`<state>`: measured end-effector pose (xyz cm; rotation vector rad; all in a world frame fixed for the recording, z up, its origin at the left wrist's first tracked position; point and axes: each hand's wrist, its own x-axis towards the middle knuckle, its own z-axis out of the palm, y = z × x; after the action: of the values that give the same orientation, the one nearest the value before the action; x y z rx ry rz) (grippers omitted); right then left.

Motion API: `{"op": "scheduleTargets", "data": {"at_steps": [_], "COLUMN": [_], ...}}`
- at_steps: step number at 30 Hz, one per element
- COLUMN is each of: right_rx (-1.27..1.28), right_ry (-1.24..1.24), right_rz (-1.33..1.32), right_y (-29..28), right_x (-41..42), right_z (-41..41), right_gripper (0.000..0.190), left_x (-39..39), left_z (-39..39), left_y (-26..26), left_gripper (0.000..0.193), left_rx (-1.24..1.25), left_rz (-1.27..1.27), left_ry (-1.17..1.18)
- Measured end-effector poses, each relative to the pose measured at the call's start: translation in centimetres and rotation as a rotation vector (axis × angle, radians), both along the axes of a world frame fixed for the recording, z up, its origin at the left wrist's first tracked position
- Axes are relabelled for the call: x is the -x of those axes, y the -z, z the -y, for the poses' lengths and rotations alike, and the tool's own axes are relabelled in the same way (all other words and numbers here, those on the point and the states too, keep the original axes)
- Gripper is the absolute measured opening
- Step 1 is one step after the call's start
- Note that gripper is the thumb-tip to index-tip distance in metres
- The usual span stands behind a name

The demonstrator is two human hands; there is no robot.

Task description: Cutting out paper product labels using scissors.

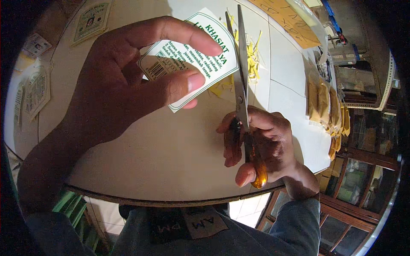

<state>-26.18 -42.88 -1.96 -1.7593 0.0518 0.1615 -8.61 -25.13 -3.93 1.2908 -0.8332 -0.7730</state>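
Between the thumb and fingers of my left hand (128, 70) is a white paper label (221, 65) with green print, a double green border and a barcode. Its right edge is curved and lies along the blades of a pair of scissors (241, 64). My right hand (269, 140) grips the scissors by their amber plastic handles, with the thumb through one loop. The blades point away from me and are slightly apart at the tips. Part of the label is hidden behind my left fingers and thumb.
Yellow paper trimmings (253, 60) lie on the white table (160, 160) beyond the blades. Stacked labels (91, 22) sit at the far left, with more labels (36, 91) nearer. Brown packets (323, 102) line the right edge; a cardboard box (288, 22) stands behind. A wooden glass-fronted cabinet (355, 185) is at right.
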Motion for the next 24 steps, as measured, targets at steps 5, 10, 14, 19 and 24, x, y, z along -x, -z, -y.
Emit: {"op": "scheduleTargets", "data": {"at_steps": [5, 10, 14, 19, 24], "right_rx": [-0.037, -0.027, -0.019, -0.031, -0.017], "right_ry": [0.040, 0.038, 0.023, 0.023, 0.019], "right_rz": [-0.032, -0.037, -0.002, -0.043, -0.051], "right_y": [-0.12, -0.28, -0.16, -0.32, -0.29], "right_x": [0.02, 0.17, 0.10, 0.24, 0.37], "right_z": [-0.28, -0.14, 0.12, 0.22, 0.55], "right_gripper": [0.055, 0.054, 0.053, 0.053, 0.054], "left_x": [-0.07, 0.06, -0.06, -0.10, -0.13], "left_z": [-0.11, -0.08, 0.00, -0.04, -0.07], "left_y": [0.07, -0.16, 0.11, -0.13, -0.04], "left_gripper": [0.031, 0.032, 0.033, 0.033, 0.031], "left_rx": [-0.028, -0.064, -0.046, -0.080, -0.063], "left_rz": [0.010, 0.014, 0.023, 0.016, 0.026], "left_ry": [-0.008, -0.025, -0.016, 0.007, 0.012]}}
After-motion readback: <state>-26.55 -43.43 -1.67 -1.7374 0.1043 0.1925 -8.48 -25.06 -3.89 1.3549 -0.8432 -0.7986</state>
